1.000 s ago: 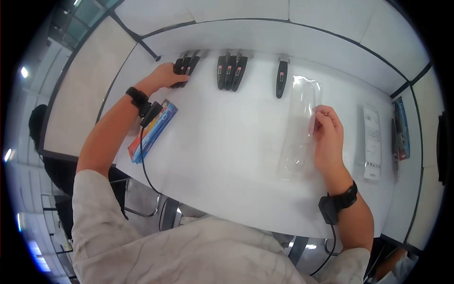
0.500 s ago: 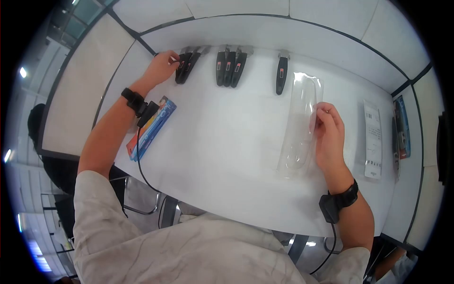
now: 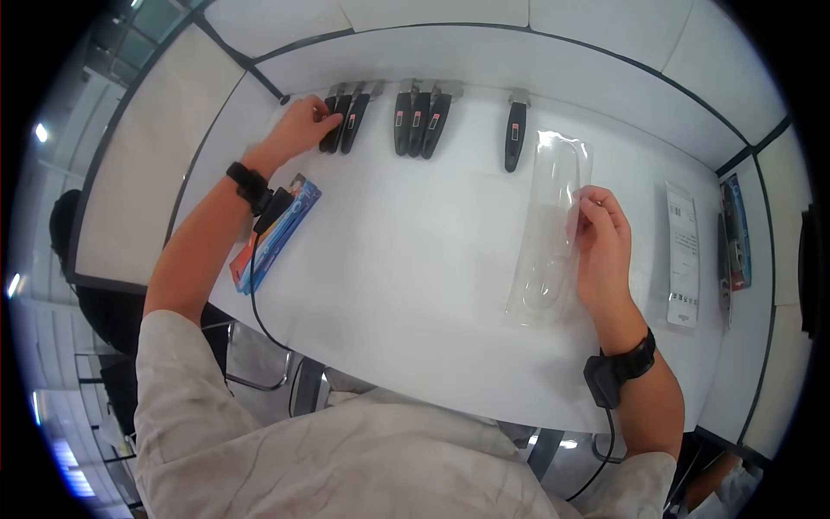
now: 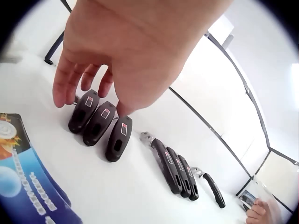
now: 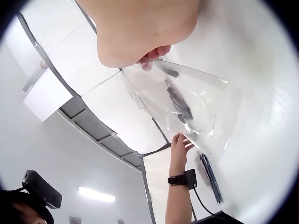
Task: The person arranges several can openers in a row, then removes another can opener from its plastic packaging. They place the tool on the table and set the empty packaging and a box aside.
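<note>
My left hand is at the left group of three black-handled tools with metal heads. In the left wrist view its extended fingers reach past the first handle, and the thumb tip is at the top of the third handle. On the right, my right hand pinches the edge of a long clear plastic blister shell, which stands out from the fingers in the right wrist view. Its fingertips are partly hidden there.
Three more such tools lie at the back middle, and a single tool lies right of them. Printed blue cards lie by the left forearm. A white packaging card lies on the right, with other packages by the side wall.
My left hand moved from over the left group to its left side, then slightly right again across the handles. The right hand has stayed on the plastic shell.
</note>
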Motion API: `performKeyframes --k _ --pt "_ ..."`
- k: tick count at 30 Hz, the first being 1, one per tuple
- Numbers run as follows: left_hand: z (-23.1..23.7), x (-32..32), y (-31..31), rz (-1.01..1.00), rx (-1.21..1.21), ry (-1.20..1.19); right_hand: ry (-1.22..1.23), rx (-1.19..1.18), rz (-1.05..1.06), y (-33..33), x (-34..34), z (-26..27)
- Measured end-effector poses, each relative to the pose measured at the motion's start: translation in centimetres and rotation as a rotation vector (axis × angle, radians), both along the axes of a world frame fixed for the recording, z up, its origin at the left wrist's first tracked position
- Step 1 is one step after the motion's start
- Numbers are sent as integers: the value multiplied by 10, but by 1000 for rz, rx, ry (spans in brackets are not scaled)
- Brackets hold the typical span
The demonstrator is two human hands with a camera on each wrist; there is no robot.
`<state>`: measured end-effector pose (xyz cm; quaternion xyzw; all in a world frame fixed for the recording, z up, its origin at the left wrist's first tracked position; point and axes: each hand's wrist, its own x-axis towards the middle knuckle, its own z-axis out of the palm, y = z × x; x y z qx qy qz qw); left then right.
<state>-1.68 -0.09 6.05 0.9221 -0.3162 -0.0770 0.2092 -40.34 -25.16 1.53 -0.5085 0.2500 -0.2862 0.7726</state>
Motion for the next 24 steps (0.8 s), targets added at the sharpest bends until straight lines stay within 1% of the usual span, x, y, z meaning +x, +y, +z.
performKeyframes --k 1,4,7,10,13,16,19,22,24 --pt "0 -3 -1 12 -9 6 2 -4 4 0 0 0" --pt "-12 -4 0 -105 21 -42 -4 -8 9 -1 0 -3" --pt "-14 1 -4 -132 182 -133 -9 -16 17 -2 0 -4" --pt "-15 2 -3 -152 127 -104 -5 -14 18 -1 0 -3" --pt "-18 7 -1 -229 110 -83 -3 -17 15 -1 -1 -2" --pt "-19 9 -1 -264 138 -149 -2 -17 16 -2 0 -4" --pt "-16 12 -1 -265 137 -95 -17 -19 16 -2 0 -6" --pt "-14 12 1 -290 147 -88 -10 0 13 0 0 -4" --pt "-13 10 -4 -144 105 -137 -19 1 15 -2 0 -6"
